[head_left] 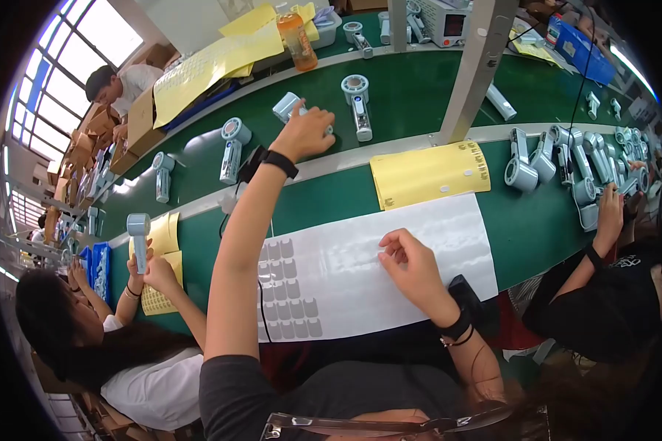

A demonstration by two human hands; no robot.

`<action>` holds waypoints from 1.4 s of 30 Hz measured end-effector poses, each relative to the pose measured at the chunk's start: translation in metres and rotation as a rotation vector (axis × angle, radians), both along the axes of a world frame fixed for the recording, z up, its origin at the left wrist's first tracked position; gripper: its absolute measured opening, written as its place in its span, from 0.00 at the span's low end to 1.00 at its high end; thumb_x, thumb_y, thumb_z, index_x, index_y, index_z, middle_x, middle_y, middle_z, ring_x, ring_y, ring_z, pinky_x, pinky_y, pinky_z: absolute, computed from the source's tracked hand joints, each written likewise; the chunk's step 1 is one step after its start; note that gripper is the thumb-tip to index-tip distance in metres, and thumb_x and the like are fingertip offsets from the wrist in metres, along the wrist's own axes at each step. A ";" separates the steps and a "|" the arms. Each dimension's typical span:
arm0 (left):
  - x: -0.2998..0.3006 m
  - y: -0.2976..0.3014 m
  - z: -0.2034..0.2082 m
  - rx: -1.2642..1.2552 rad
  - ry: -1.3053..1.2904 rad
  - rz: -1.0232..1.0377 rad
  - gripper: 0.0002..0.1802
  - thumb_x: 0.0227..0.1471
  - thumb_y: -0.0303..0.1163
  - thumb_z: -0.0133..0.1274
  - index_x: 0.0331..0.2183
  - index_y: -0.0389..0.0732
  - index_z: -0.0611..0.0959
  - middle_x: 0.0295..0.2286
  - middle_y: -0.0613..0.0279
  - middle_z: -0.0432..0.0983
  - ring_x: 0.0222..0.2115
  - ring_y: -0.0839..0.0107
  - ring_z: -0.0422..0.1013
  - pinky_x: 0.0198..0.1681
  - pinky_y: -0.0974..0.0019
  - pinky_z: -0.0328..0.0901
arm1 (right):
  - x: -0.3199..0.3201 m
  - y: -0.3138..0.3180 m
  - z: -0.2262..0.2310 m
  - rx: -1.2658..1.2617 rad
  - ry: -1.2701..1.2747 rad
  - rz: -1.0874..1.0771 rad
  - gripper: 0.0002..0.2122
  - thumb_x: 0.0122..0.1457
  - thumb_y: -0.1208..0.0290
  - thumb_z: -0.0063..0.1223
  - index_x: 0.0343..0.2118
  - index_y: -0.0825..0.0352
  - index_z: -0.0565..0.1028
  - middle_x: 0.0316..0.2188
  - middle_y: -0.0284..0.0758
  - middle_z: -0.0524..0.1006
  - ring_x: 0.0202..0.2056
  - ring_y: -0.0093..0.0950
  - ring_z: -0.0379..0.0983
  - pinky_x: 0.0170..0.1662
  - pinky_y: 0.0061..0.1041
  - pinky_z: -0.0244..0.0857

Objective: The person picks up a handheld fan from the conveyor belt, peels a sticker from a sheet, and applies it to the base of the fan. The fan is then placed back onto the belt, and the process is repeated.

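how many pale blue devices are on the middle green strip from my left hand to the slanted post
2. One device is at your left hand, partly covered; a second device lies to its right, fully visible. Your hand hides part of the strip.

Pale blue fans dot a green surface; grey tabs pattern a white sheet; paper shows yellow.

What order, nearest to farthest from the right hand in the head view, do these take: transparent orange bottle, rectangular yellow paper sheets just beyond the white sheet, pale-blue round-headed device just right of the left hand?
1. Rectangular yellow paper sheets: just ahead of the right hand.
2. Pale-blue round-headed device: farther ahead, slightly left.
3. Transparent orange bottle: farthest, ahead and left.
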State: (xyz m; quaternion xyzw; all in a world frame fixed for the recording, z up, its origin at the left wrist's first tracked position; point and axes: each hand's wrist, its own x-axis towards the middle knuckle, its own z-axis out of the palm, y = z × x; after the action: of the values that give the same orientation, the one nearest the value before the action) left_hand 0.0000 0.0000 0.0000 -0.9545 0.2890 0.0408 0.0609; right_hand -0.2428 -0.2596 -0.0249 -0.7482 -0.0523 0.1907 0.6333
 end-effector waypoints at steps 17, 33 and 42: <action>-0.024 -0.100 -0.022 -0.430 -0.260 -0.077 0.27 0.46 0.32 0.57 0.50 0.48 0.73 0.52 0.57 0.68 0.45 0.58 0.69 0.46 0.52 0.67 | -0.073 0.071 -0.013 -0.282 -0.879 0.192 0.10 0.47 0.79 0.57 0.35 0.65 0.76 0.31 0.35 0.69 0.33 0.33 0.66 0.36 0.32 0.57; -0.004 -0.084 0.005 -1.019 -0.329 -0.062 0.14 0.56 0.29 0.51 0.45 0.45 0.71 0.45 0.61 0.70 0.40 0.67 0.72 0.45 0.65 0.67 | -0.069 0.070 -0.004 -0.004 -0.598 0.144 0.06 0.51 0.77 0.59 0.31 0.66 0.73 0.30 0.34 0.72 0.33 0.29 0.69 0.38 0.28 0.61; -0.108 -0.102 0.013 -2.083 0.477 0.212 0.29 0.56 0.32 0.56 0.52 0.43 0.57 0.45 0.60 0.63 0.42 0.64 0.68 0.47 0.62 0.65 | -0.019 -0.033 0.017 0.429 -0.145 -0.068 0.09 0.54 0.83 0.58 0.35 0.68 0.71 0.33 0.29 0.73 0.35 0.18 0.71 0.41 0.18 0.65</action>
State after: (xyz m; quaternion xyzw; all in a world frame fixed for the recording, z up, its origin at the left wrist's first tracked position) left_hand -0.1078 -0.1025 0.0133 -0.5243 0.1018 -0.0351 -0.8447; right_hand -0.2623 -0.2923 -0.0077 -0.6095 -0.1120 0.0995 0.7785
